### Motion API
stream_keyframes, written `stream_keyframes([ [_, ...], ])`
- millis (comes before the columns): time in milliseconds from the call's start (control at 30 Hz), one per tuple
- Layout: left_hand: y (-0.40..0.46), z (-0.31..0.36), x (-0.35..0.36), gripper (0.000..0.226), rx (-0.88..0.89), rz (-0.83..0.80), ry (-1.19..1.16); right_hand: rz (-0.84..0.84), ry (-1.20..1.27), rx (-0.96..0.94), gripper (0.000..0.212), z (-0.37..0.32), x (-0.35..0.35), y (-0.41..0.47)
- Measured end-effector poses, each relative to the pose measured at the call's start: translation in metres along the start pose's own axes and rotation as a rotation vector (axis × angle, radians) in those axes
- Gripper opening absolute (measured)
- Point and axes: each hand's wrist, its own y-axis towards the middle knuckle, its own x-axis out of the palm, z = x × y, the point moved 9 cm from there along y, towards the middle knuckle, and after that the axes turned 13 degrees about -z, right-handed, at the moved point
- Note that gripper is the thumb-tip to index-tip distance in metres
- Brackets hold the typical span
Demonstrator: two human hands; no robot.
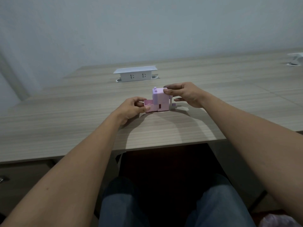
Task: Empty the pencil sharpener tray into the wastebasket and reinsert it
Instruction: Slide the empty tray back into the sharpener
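A pink and lilac pencil sharpener (159, 98) stands upright on the wooden desk (82, 122), a crank handle (172, 103) on its right side. Its pink tray (149, 106) sticks out about halfway from the lower left of the body. My left hand (131, 108) pinches the outer end of the tray between thumb and fingers. My right hand (185, 94) grips the top right of the sharpener body, thumb on the near face. What lies inside the tray cannot be made out. A pale plastic bag, perhaps the wastebasket liner (278, 221), shows at the bottom right corner.
A white pop-up socket box (135, 73) rises from the desk behind the sharpener. Another white fitting (296, 58) sits at the far right edge. A drawer unit with a lock (3, 179) stands under the desk at left. My knees (164, 202) are under the desk's front edge.
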Motion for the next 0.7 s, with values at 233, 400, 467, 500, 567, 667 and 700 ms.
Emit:
stream_keyframes([
  [233, 0.011, 0.001, 0.007, 0.051, 0.020, -0.031, 0.009, -0.012, 0.000, -0.002, 0.047, -0.002, 0.003, 0.001],
  [400, 0.020, 0.007, 0.018, 0.049, 0.056, -0.054, 0.007, 0.011, 0.039, -0.023, 0.047, 0.001, 0.003, 0.001],
  [467, 0.023, 0.008, 0.020, 0.053, 0.058, -0.058, -0.006, 0.021, 0.048, -0.032, 0.046, 0.003, 0.003, 0.000],
  [500, 0.024, 0.008, 0.021, 0.055, 0.059, -0.061, -0.010, 0.025, 0.051, -0.034, 0.046, 0.003, 0.003, 0.000],
  [567, 0.024, 0.008, 0.021, 0.056, 0.060, -0.070, -0.004, 0.026, 0.056, -0.036, 0.047, 0.004, 0.003, -0.001],
  [667, 0.024, 0.010, 0.017, 0.072, 0.085, -0.045, -0.003, 0.019, 0.050, -0.036, 0.054, 0.006, 0.005, -0.003],
  [700, 0.022, 0.011, 0.014, 0.078, 0.099, -0.021, -0.015, 0.022, 0.057, -0.034, 0.056, 0.008, 0.006, -0.004],
])
